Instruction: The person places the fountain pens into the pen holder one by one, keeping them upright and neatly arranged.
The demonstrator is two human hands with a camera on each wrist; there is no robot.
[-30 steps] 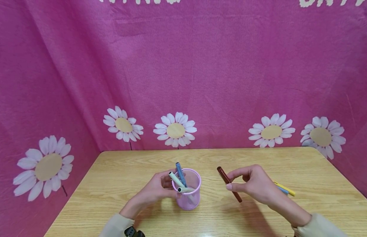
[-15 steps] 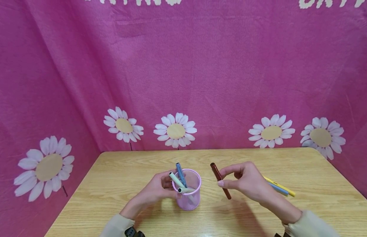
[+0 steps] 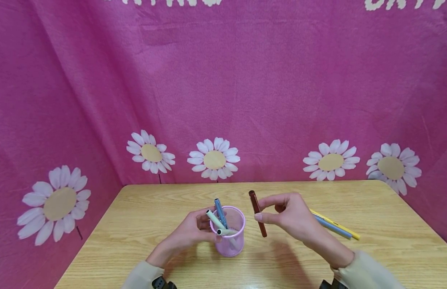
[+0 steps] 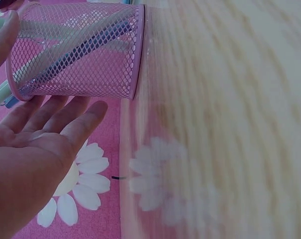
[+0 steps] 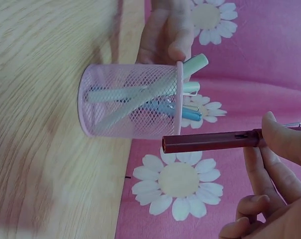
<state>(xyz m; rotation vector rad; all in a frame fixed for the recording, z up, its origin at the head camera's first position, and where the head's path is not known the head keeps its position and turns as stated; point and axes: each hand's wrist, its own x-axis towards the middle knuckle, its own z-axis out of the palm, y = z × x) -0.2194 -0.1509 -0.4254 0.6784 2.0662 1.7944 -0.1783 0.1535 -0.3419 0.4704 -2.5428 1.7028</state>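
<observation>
The right hand (image 3: 286, 214) pinches a dark red pen (image 3: 257, 213) between thumb and fingers, in the air just right of the pink mesh cup (image 3: 228, 233); the pen's long axis runs near to far, its upper end tipped away and slightly left. The left hand (image 3: 194, 229) cups the cup's left wall, fingers relaxed, thumb at the rim. Bare wooden table (image 3: 165, 200) lies open on the cup's far side, and two pens (image 3: 333, 226) lie right of the hand, short of the right edge.

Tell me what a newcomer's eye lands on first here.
First, the pink daisy cloth behind the wooden table. Then the pink mesh cup of pens at the table's middle, the left hand at its side. Beside it, the right hand pinches a dark red pen in the air.
</observation>
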